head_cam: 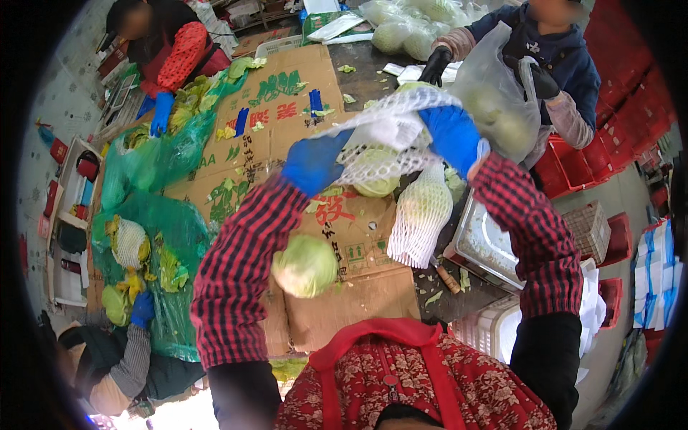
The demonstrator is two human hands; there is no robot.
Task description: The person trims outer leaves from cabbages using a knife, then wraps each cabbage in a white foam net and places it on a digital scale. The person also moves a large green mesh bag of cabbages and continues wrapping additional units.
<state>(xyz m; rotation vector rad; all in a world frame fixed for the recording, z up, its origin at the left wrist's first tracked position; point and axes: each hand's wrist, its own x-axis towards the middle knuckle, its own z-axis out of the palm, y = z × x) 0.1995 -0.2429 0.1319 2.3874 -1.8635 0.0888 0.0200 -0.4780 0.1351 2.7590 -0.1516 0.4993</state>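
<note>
A white foam net point(398, 102) is stretched between my two blue-gloved hands. My left hand point(314, 164) grips its left end, and my right hand point(451, 137) has hold of the right side. Below the net, a pale green cabbage point(376, 180) shows partly through the mesh. A netted cabbage point(422, 215) lies near my right forearm, its sleeve reaching towards me. Closer to my body, a bare round cabbage point(306, 266) rests on the flattened cardboard point(355, 301), inside the reach of my left arm.
A knife handle point(448, 279) and a metal container point(484, 242) are on the right. Green plastic bags point(183, 226) cover the left side, where two co-workers handle leaves and cabbages. Across the table, another co-worker holds a clear bag point(492, 102) of cabbages. Red crates point(580, 161) stand beyond.
</note>
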